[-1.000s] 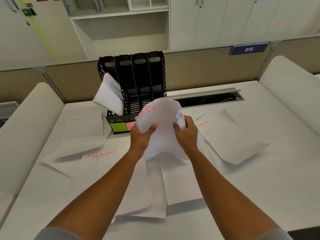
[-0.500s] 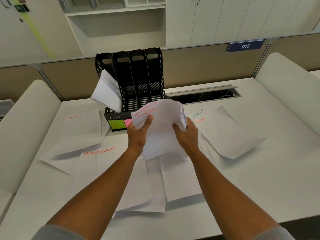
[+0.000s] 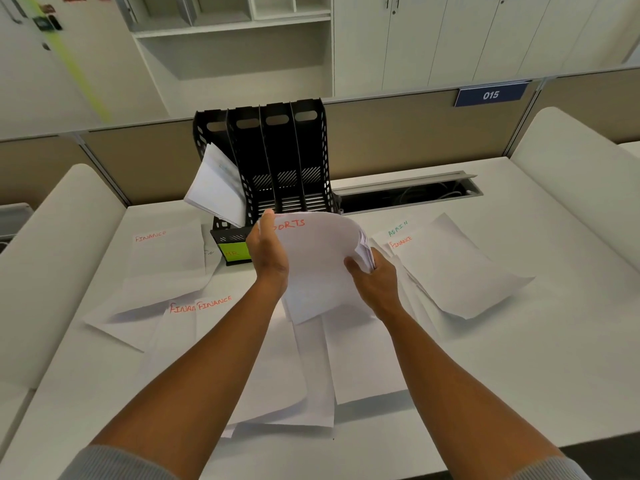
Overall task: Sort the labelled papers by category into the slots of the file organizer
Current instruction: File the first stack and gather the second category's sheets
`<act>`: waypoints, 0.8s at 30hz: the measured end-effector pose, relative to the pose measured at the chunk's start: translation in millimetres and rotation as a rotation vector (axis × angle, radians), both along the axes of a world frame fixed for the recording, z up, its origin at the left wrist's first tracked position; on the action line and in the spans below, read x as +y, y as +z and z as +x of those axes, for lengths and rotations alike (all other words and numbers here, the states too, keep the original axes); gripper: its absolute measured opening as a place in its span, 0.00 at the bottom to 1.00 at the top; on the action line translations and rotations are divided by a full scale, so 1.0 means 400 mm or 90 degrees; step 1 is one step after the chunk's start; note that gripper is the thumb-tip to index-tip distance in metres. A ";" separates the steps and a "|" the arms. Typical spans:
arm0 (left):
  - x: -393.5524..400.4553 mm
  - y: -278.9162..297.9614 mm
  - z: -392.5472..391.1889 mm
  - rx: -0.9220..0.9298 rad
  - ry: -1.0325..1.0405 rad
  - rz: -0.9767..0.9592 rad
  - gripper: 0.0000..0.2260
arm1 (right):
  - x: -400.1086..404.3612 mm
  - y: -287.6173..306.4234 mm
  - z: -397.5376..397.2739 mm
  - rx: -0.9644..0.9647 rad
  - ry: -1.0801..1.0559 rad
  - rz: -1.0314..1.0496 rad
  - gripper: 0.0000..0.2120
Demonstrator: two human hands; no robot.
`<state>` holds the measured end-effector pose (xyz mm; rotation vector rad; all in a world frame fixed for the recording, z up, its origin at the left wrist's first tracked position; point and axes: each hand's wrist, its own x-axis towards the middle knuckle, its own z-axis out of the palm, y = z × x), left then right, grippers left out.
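Papers (image 3: 322,268) marked SPORTS now lie flatter, gripped by left hand (image 3: 268,258) and right hand (image 3: 375,277), ready for the organizer (image 3: 277,161).

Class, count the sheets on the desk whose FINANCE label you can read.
4: one far left, two overlapping by the left forearm, one right under the ADMIN sheet. Overlapped sheets may hide more labels.
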<state>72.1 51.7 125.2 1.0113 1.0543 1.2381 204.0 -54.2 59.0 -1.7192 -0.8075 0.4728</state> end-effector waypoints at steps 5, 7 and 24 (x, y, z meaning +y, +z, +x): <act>0.002 -0.009 -0.014 -0.016 -0.058 0.035 0.18 | -0.015 -0.025 0.007 0.032 0.011 -0.024 0.10; 0.002 -0.027 -0.026 -0.007 -0.123 0.066 0.18 | -0.015 -0.021 0.013 0.075 -0.008 -0.019 0.13; -0.050 -0.248 -0.012 0.281 -0.236 0.086 0.21 | -0.051 -0.034 0.043 0.104 -0.050 -0.056 0.21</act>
